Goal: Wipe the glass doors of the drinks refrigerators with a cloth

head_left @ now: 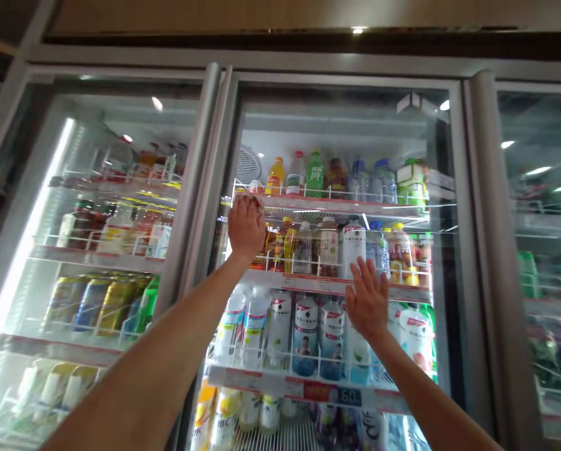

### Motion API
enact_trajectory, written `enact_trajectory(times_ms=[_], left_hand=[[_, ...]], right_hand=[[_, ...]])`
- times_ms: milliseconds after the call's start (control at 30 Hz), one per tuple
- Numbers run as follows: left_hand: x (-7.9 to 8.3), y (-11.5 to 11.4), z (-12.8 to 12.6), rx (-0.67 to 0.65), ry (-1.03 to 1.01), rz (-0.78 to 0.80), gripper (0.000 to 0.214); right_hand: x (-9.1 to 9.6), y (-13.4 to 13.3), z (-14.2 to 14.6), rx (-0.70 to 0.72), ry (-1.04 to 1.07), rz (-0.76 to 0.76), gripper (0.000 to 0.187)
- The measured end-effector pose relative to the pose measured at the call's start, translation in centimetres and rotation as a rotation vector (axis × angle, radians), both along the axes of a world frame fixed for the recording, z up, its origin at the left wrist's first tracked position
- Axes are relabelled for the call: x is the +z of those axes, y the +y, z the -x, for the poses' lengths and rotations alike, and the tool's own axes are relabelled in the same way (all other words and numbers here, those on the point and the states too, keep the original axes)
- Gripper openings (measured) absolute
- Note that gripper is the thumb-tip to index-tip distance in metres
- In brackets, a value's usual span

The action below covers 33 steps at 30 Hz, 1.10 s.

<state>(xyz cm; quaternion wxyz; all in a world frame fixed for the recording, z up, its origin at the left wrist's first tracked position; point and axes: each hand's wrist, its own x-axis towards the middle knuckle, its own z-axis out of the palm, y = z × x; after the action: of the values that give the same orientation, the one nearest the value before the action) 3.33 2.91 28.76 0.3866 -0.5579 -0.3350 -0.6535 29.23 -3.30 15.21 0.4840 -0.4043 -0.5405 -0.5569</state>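
My left hand [246,227] is raised at the left side of the middle glass door [336,103], at the height of the upper shelves. Its fingers are curled, with the back of the hand towards me, and whatever they may hold is hidden. Lower and to the right, my right hand [368,299] has its fingers spread, flat against or just before the same glass. Behind it stand a white-labelled bottle [354,241] and a row of bottles with blue bases [305,338].
Metal door frames [484,188] divide this cooler from its neighbours. The left door [120,113] shows cans [115,304] and bottles on wire-fronted shelves. Inside the middle section, a green bottle [314,174] and an orange juice bottle [275,176] stand on the top shelf. A wooden panel [261,15] runs above.
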Motion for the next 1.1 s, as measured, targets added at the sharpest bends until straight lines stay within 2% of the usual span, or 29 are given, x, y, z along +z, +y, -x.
enact_trajectory(times_ms=[67, 133, 200, 267, 333, 400, 433, 500, 633, 667, 733, 800, 867, 933, 1000, 1100], left_hand=[[-1.0, -0.1, -1.0, -0.013, 0.087, -0.026, 0.041], [-2.6, -0.3, -2.2, -0.025, 0.327, -0.066, 0.04], [-3.4, -0.4, -2.3, -0.015, 0.484, -0.08, 0.038], [-2.9, -0.1, -0.8, 0.02, 0.358, -0.056, 0.039], [-1.5, 0.3, 1.2, 0.056, 0.064, -0.015, 0.041], [-0.1, 0.4, 1.9, 0.069, -0.093, 0.021, 0.043], [0.3, 0.3, 1.4, 0.065, -0.08, 0.034, 0.043], [0.4, -0.2, -1.2, 0.037, 0.067, 0.043, 0.043], [-1.1, -1.8, -7.8, -0.038, 0.427, 0.013, 0.042], [-1.4, -2.0, -8.4, -0.048, 0.495, 0.003, 0.042], [-1.4, -1.9, -7.6, -0.041, 0.537, -0.001, 0.042], [-0.8, -1.1, -4.5, -0.002, 0.372, 0.014, 0.041], [0.0, -0.2, -0.7, 0.034, 0.071, 0.022, 0.04], [0.7, 0.5, 2.0, 0.041, -0.15, 0.009, 0.042], [1.4, 0.9, 2.5, 0.026, -0.252, -0.003, 0.044], [2.2, 0.6, -0.7, -0.01, -0.18, 0.001, 0.044]], right_hand=[[0.0, 0.0, 0.1, 0.006, 0.008, 0.002, 0.057], [0.0, -0.1, 0.2, 0.012, 0.014, 0.006, 0.057], [0.0, -0.1, 0.2, 0.018, 0.018, 0.003, 0.057], [0.0, -0.1, 0.3, 0.019, 0.019, -0.003, 0.057], [0.0, -0.1, 0.3, 0.017, 0.015, -0.007, 0.058], [0.0, 0.0, 0.3, 0.02, 0.013, -0.009, 0.06], [0.0, 0.0, 0.2, 0.024, 0.014, -0.007, 0.061], [-0.1, 0.1, 0.1, 0.034, 0.017, -0.001, 0.062], [0.0, -0.1, 0.0, 0.041, 0.013, 0.014, 0.06], [0.0, -0.1, 0.0, 0.038, 0.011, 0.014, 0.059], [0.0, -0.1, 0.0, 0.032, 0.009, 0.012, 0.059], [0.0, -0.1, 0.1, 0.03, 0.013, 0.006, 0.058], [0.0, -0.1, 0.2, 0.03, 0.019, 0.001, 0.057], [0.0, -0.1, 0.3, 0.03, 0.026, 0.002, 0.057], [0.0, 0.0, 0.4, 0.031, 0.032, 0.001, 0.058], [0.0, 0.0, 0.4, 0.03, 0.026, 0.003, 0.06]])
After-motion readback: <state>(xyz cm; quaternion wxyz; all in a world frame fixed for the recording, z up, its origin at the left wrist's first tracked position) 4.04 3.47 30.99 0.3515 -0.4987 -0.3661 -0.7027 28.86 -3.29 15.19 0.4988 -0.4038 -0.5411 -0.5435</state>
